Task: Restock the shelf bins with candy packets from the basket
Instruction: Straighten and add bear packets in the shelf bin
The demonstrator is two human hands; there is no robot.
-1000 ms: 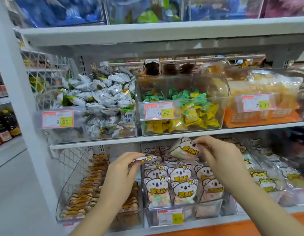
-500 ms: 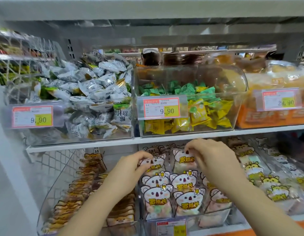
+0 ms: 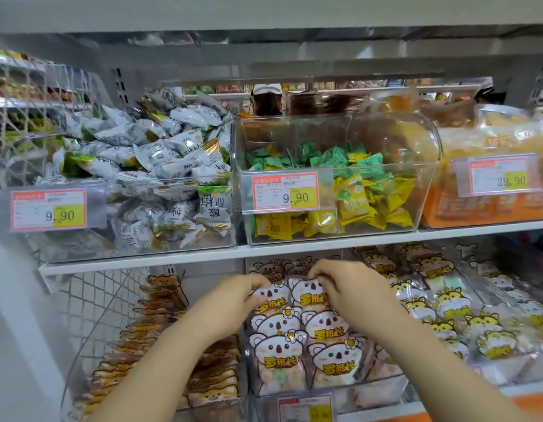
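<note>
1. Now my left hand reaches into the middle bin on the lower shelf. Its fingers curl round the top left edge of the back left koala packet and hold it.
2. My right hand is just beside it. Its fingertips pinch the top of the back right koala packet.
3. These two packets stand upright at the back of the bin, side by side and touching.
4. More koala packets stand in front of them in two rows. Their faces look at me, all the way to the front wall of the bin.
5. The bin on the left holds brown bear packets in long rows.
6. The bin on the right holds yellow cat packets.
7. On the white shelf board above my hands stand three clear bins.
8. One is piled high with white and grey candies.
9. The next one is partly full of green and yellow candies, and its price tag says 9.90.
10. The last one holds orange bags.
11. Behind the shelf I see a person in a white cap.
</note>
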